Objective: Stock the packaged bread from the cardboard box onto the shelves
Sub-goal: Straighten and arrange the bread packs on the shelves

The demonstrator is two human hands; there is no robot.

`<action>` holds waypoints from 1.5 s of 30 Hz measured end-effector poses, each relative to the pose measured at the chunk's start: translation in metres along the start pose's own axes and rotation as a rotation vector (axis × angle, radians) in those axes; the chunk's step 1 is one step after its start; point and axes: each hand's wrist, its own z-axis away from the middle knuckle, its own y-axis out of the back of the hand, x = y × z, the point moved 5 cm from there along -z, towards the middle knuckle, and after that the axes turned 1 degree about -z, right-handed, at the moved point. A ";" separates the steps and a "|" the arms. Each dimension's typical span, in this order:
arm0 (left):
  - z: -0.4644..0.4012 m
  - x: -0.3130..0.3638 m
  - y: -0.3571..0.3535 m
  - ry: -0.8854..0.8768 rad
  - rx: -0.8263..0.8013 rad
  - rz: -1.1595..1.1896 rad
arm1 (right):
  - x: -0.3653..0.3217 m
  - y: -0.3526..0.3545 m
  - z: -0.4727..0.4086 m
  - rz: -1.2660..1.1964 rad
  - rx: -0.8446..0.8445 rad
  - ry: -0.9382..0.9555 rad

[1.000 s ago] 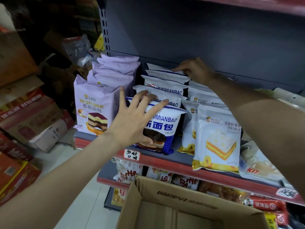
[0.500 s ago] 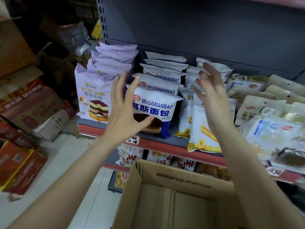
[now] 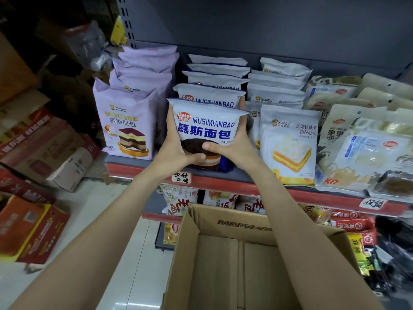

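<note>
Bread packet (image 3: 206, 128), centre frame, looks light, soft and crushable; left hand (image 3: 176, 151) and right hand (image 3: 234, 148) clasp its lower sides, fingers curled around.

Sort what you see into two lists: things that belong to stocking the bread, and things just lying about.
Belonging to the job:
- front Musimianbao pack, held by the left hand and the right hand
- cardboard box
- shelf
- purple mousse packs

Lying about:
- red cartons on the floor
- snack bags on the lower shelf
</note>
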 end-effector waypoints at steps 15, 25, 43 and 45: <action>-0.003 -0.015 0.006 0.010 0.032 -0.064 | 0.010 -0.004 -0.006 -0.013 0.020 -0.043; 0.011 -0.003 0.006 0.053 0.145 -0.065 | -0.025 0.002 0.031 0.056 0.123 -0.034; -0.016 0.039 -0.152 0.007 -0.058 -0.018 | 0.012 0.106 0.114 0.619 0.351 -0.099; -0.020 0.036 -0.151 -0.024 -0.084 0.061 | 0.012 0.111 0.110 0.533 0.385 -0.122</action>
